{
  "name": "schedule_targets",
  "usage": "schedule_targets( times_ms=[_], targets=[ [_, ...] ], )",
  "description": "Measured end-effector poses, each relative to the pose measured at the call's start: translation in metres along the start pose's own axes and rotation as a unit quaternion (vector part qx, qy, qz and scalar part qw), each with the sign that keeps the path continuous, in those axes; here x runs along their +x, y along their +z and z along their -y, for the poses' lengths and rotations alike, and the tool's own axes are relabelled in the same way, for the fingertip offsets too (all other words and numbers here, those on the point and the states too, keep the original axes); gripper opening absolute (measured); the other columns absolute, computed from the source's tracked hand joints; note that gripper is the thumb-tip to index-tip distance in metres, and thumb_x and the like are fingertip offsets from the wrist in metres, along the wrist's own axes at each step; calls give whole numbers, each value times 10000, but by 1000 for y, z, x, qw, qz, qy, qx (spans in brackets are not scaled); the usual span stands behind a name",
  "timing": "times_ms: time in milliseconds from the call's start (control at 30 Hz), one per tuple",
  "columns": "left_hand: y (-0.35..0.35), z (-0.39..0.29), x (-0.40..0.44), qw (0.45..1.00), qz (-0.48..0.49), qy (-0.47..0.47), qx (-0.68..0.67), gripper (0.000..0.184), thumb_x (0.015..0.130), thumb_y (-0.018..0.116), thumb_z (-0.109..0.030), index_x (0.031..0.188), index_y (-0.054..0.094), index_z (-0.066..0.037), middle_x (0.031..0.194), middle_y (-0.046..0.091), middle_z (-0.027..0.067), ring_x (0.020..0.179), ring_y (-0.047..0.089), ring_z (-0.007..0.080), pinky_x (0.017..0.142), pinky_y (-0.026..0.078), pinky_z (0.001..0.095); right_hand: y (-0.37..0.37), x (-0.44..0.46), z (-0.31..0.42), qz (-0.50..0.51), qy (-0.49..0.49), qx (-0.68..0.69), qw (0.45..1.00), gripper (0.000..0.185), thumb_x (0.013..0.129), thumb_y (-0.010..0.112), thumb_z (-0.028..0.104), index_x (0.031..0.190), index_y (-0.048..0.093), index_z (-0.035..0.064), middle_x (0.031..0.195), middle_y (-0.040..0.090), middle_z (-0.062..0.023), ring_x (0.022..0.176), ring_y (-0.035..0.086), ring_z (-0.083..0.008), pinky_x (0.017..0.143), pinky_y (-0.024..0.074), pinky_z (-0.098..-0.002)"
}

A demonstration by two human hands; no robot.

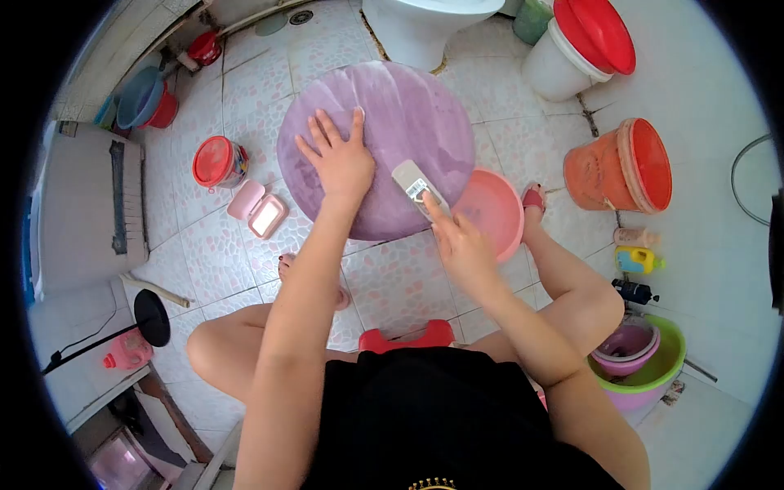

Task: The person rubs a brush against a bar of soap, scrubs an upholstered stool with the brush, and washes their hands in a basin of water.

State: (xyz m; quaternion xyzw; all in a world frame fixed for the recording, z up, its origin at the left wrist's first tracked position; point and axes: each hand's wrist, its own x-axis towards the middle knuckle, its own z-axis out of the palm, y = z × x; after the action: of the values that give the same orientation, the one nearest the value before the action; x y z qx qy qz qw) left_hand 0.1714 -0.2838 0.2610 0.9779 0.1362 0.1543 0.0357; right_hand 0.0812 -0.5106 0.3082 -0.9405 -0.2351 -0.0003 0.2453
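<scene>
A round purple fabric-covered piece point(425, 122), like a cushion or seat cover, lies in front of me with darker, wet-looking patches. My left hand point(346, 167) rests flat on its left half, fingers spread. In my right hand point(464, 249) is a grey scrub brush point(406, 178) with a label on its back, lying on the lower right part of the purple fabric. The brush's bristles are hidden underneath. Just right of the fabric stands a pink basin point(502, 216), partly covered by it. To the left, an opened pink soap box point(265, 216) holds a pale bar of soap.
A red stool point(408, 336) is under me on the tiled floor. A lidded tub point(216, 162) stands left, an orange bucket point(592, 171) right, with several bottles point(635, 260) and stacked basins point(670, 351) nearby. Behind are a toilet point(416, 37) and a white bucket point(555, 65).
</scene>
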Motion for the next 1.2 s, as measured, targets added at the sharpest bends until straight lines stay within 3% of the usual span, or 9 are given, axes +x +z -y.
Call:
schedule_targets(
  times_ms=[67,167,267,367,467,567,667,967,1200],
  targets=[
    [-4,-16,3,999,27,-37,8,584,903,501,-176,1477,457,-275,1574,261,299,1489,217,421,1163,24,674,-3,16,-8,-16,-2,5,1000,590,932,603,141,1486,462,286,774,551,-151,600,601,-360,521,469,-481],
    [8,-11,0,999,-8,-2,-31,600,892,478,-99,1467,470,-269,1579,254,294,1493,216,410,1160,21,679,7,39,-29,-49,-6,21,999,552,935,596,150,1454,502,313,731,538,-130,594,596,-357,525,465,-489],
    [9,-11,-1,999,-8,10,-52,616,892,451,-56,1469,469,-271,1583,250,288,1493,219,405,1155,28,689,-9,76,-30,13,62,-40,997,543,948,592,150,1434,513,378,864,633,-168,766,646,-364,648,495,-479],
    [10,-12,0,999,-12,16,-44,611,894,457,-63,1467,474,-274,1581,257,285,1491,228,401,1151,35,696,-6,127,-46,-2,70,-62,996,512,957,587,186,1426,518,380,945,664,-182,832,667,-359,665,510,-475],
    [9,-15,0,999,-15,13,-43,611,897,455,-63,1469,473,-277,1581,256,286,1490,226,405,1145,39,704,6,175,-63,-26,56,-77,995,454,943,557,169,1373,582,313,979,700,-162,831,700,-360,670,551,-466],
    [9,-19,-2,999,-16,3,-35,589,909,457,-77,1462,479,-275,1578,257,289,1489,221,412,1138,42,713,15,210,-68,-75,45,-95,992,448,979,551,240,1404,539,383,1000,710,-156,831,694,-354,701,542,-480],
    [9,-23,-3,999,-19,7,-31,566,923,463,-103,1463,476,-273,1576,260,290,1489,214,417,1130,35,724,16,236,-61,-52,85,-77,992,425,981,545,242,1395,557,339,1004,711,-158,841,696,-356,714,540,-498],
    [16,-27,1,1000,-8,10,-12,559,936,462,-137,1479,441,-269,1579,249,293,1491,198,432,1112,16,747,15,142,-53,-82,29,-100,991,453,983,543,229,1432,519,288,873,662,-238,734,674,-403,663,547,-489],
    [17,-27,5,1000,28,6,0,550,947,454,-159,1486,433,-270,1589,223,295,1498,174,435,1103,8,757,10,17,-31,-81,71,-30,994,537,949,593,158,1465,495,275,789,597,-163,625,632,-348,559,504,-443]
  ],
)
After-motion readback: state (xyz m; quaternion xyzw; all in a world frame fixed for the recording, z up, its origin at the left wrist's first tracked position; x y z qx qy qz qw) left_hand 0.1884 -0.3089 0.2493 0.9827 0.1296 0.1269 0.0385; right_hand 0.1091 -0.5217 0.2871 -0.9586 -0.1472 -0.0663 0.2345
